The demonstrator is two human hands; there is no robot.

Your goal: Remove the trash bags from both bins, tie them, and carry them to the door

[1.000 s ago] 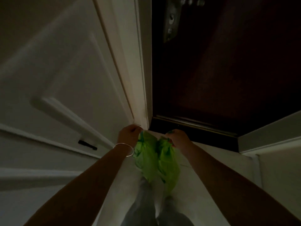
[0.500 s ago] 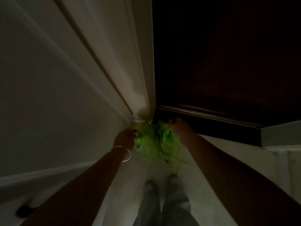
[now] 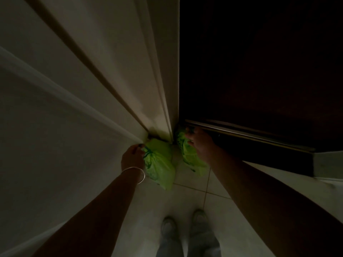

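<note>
Two bright green tied trash bags sit low by the floor in the corner where the white frame meets the dark door. My left hand, with a bangle on the wrist, grips the knotted top of the left green bag. My right hand is closed on the top of the right green bag, right at the foot of the door. Both bags look as if they touch the tiled floor, though the dim light makes this uncertain.
A white panelled door or wall fills the left side. The dark door's metal threshold strip runs to the right. White skirting stands at the far right. My two shoes are on the tiles below the bags.
Both hands have dropped lower and reached forward into the corner with the bags. The bags have spread apart, the right one now against the door's foot. My view has tilted further down.
</note>
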